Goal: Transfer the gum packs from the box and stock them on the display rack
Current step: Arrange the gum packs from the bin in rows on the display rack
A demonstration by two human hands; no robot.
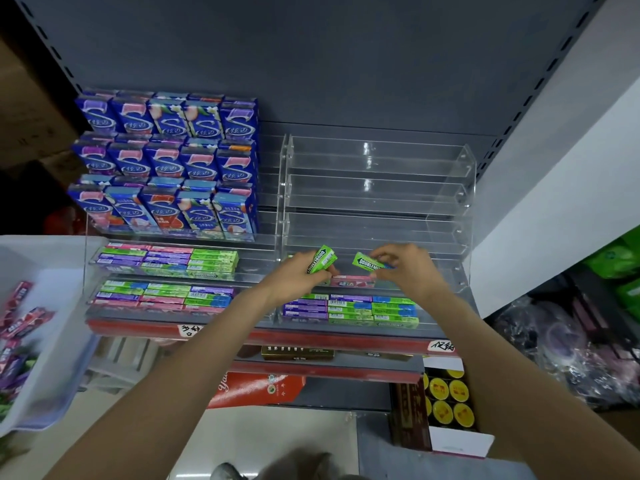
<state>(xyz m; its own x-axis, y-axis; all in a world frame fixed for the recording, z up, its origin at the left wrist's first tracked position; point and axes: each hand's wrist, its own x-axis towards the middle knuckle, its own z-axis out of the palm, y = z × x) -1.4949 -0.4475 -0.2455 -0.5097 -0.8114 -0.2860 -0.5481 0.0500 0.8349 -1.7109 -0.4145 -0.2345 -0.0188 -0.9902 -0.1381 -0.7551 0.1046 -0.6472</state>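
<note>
Shelf [346, 98]: big, grey, behind all.
Rack [377, 199]: clear steps, top rows bare.
Box [52, 306]: white, far left, gum inside.
Left hand [294, 282]: fingers curled round green pack [322, 259], over low step.
Right hand [405, 268]: fingertips pinching second green pack [369, 263], just beside first.

Grey shelf [242, 323] under acrylic racks [381, 216]

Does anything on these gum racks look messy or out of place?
Nothing looks damaged or spilled. The right clear rack has bare upper tiers, unlike the full left rack. The two green packs, one in the left hand and one in the right hand, are tilted only because they are being held.
</note>
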